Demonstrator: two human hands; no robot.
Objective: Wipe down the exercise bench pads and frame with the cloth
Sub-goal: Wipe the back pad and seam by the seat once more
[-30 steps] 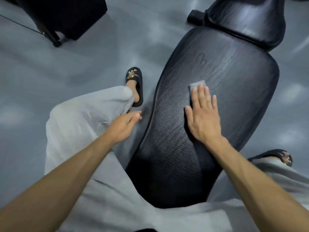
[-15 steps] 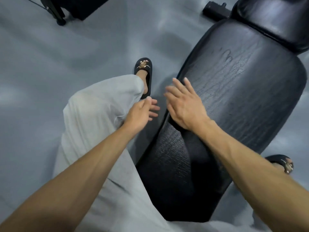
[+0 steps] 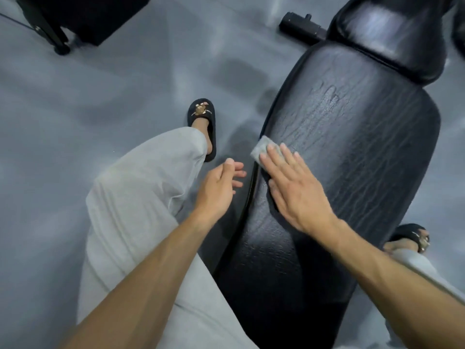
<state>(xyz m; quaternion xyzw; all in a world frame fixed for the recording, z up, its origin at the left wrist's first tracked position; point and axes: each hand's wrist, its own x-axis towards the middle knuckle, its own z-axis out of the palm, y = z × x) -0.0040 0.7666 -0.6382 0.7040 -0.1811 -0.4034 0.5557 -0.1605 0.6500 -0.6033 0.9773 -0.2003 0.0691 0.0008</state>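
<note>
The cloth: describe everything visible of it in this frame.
The cloth is a small, light grey folded pad, soft-looking. It lies flat near the left edge of the black bench pad, pressed under the straight fingers of the right hand. Only its far corner shows; the rest is hidden beneath the hand.

right hand presses a grey cloth flat on the black bench pad; left hand hovers beside the pad's edge.
</note>
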